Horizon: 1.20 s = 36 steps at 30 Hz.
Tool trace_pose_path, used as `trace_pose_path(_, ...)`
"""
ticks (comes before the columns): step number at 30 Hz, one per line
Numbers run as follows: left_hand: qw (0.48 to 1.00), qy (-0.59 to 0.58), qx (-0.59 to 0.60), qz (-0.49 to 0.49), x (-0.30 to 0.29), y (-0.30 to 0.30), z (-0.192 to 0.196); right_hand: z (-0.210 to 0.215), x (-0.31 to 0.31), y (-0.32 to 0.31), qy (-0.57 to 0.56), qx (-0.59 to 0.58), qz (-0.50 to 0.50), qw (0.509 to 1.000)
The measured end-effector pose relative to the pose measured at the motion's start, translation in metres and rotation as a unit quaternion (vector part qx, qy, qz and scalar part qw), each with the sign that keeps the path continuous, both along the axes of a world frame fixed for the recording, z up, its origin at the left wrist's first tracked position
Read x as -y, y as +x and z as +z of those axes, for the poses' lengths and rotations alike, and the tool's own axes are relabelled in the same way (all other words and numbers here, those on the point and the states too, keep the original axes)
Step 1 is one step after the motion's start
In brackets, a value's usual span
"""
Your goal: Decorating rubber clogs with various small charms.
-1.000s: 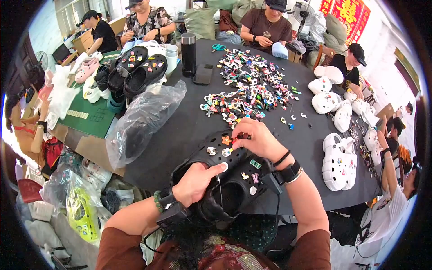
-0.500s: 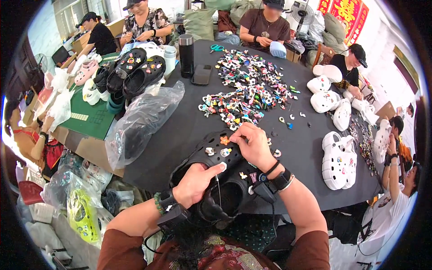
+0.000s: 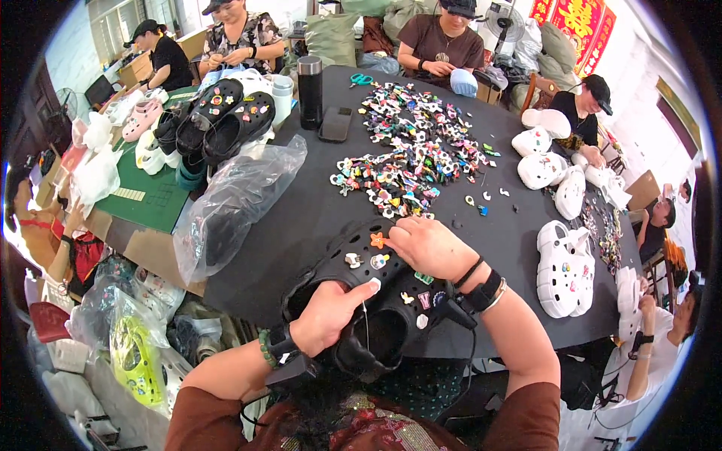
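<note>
My left hand (image 3: 329,316) grips the heel end of a pair of black clogs (image 3: 361,301) held at the near edge of the black table (image 3: 316,203). My right hand (image 3: 427,245) rests on the toe of the clogs, fingertips pressing an orange star charm (image 3: 378,240) onto the upper. Other small charms (image 3: 380,261) sit fixed in the clogs' holes. A big heap of colourful shoe charms (image 3: 406,154) lies on the table just beyond my right hand.
A clear plastic bag (image 3: 233,203) lies at the left. Decorated black clogs (image 3: 226,120), a dark flask (image 3: 309,92) and a phone (image 3: 335,124) stand at the back left. White clogs (image 3: 560,267) line the right side. Several people sit around the table.
My right hand has shifted a little along the clog's toe onto the orange charm. The clogs have stayed in my left hand.
</note>
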State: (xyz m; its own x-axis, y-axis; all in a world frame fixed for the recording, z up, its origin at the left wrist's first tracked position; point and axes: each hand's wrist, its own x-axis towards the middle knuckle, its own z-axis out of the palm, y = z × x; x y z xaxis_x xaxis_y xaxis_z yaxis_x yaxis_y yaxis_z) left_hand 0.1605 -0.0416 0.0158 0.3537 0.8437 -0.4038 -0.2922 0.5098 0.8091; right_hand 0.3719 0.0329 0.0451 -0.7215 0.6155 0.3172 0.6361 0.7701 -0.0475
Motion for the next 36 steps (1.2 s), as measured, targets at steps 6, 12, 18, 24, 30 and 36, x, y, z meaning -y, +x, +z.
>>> trace_pose_path(6, 1.000, -0.008, -0.004, -0.013, 0.001, 0.000, 0.000, -0.007, -0.002, 0.008, -0.090, -0.138, 0.003, 0.986)
trace_pose_path(12, 1.000, 0.005, 0.012, -0.015, -0.004, 0.004, -0.005, -0.020, -0.004, 0.015, -0.170, -0.196, -0.045, 0.965)
trace_pose_path(18, 0.999, -0.030, -0.006, -0.034, -0.007, 0.005, -0.001, -0.027, -0.009, 0.019, -0.214, -0.223, -0.053, 0.950)
trace_pose_path(24, 0.999, -0.009, -0.015, -0.033, -0.006, 0.007, -0.005, -0.026, -0.008, 0.022, -0.254, -0.243, -0.045, 0.935)
trace_pose_path(30, 0.999, -0.023, -0.030, -0.033, -0.009, 0.009, -0.002, -0.030, -0.002, 0.022, -0.038, -0.117, 0.031, 0.992)
trace_pose_path(36, 0.998, -0.051, -0.038, 0.010, -0.002, 0.014, 0.005, -0.029, 0.002, 0.022, -0.058, -0.140, -0.011, 0.988)
